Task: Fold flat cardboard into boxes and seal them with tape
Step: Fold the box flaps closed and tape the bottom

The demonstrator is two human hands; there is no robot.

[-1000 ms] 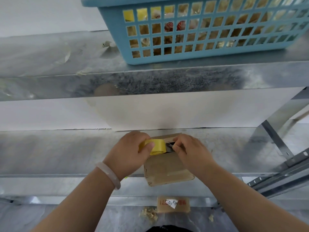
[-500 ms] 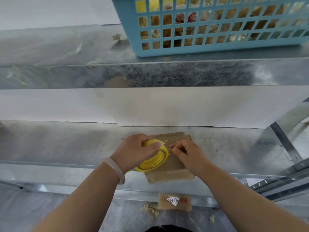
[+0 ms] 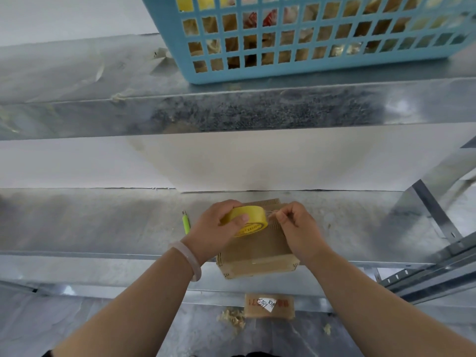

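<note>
— Why does the cardboard box [image 3: 257, 256] sit so close to the person?

— It lies flat on the metal worktop [image 3: 103, 222] with its near end poking just past the front edge. My guess is that this keeps the top face within easy reach of both hands for sealing.

— And the yellow tape roll [image 3: 248, 219]?

— It is held low over the far half of the box, tilted, so a strip can probably be drawn straight across the top.

— What is the left grip [image 3: 215, 231] doing?

— It is wrapped around the roll, with the thumb lying across its face and the fingers behind the rim. It is a firm hold.

— And the right grip [image 3: 298, 228]?

— Its fingers are curled tight just beside the roll. They seem to pinch the tape end [image 3: 273, 214], which is clear and hard to make out.

— Anything else nearby?

— A green cutter [image 3: 186, 222] lies on the worktop to the left, apart from the hands. A blue basket [image 3: 309, 72] stands on the shelf above, and a smaller box [image 3: 269, 305] lies below.
</note>
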